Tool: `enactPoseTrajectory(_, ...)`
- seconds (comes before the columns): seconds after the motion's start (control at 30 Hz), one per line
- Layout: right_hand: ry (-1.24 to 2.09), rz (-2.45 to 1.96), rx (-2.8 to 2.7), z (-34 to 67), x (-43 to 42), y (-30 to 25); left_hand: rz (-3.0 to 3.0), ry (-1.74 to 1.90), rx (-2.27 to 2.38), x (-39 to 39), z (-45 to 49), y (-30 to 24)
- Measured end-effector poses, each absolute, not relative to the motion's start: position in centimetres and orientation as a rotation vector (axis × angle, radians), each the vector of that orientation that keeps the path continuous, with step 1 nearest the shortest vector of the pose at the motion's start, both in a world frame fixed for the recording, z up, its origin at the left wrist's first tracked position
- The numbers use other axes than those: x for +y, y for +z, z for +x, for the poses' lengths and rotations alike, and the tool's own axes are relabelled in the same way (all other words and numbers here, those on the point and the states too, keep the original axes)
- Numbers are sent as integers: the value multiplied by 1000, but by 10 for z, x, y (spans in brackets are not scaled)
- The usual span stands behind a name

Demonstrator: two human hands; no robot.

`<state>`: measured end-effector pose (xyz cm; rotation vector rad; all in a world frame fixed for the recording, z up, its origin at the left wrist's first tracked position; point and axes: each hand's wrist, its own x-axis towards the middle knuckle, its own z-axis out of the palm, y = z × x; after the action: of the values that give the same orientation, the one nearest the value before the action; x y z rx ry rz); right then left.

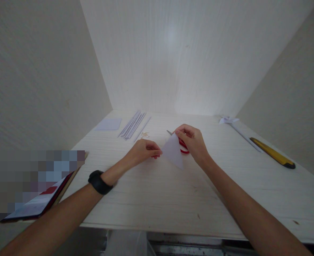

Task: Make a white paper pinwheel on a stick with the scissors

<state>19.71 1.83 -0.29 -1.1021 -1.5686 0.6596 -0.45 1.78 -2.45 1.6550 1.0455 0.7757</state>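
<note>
A white triangular piece of paper is held up over the middle of the white desk. My left hand pinches its left corner with closed fingers; a black watch sits on that wrist. My right hand grips the top of the paper, and its fingers are closed on red-handled scissors. The scissors' metal tip pokes out to the left of the hand, behind the paper.
Several thin rolled paper sticks and a small white sheet lie at the back left. A yellow utility knife and a long white paper stick with a folded end lie at the right. A booklet overhangs the left edge. Walls enclose three sides.
</note>
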Motion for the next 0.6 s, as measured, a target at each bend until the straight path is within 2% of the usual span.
enactPoseTrajectory(0.2,602,-1124,-1650,197,19,-1,1645,838,1056,23,-7,-28)
enactPoseTrajectory(0.4,620,-1243,-1678,195,26,-11,1365,1178,1137,20,-11,-11)
enactPoseTrajectory(0.6,344,-1262,-1826,191,18,-10,1161,1233,1105,15,-13,-4)
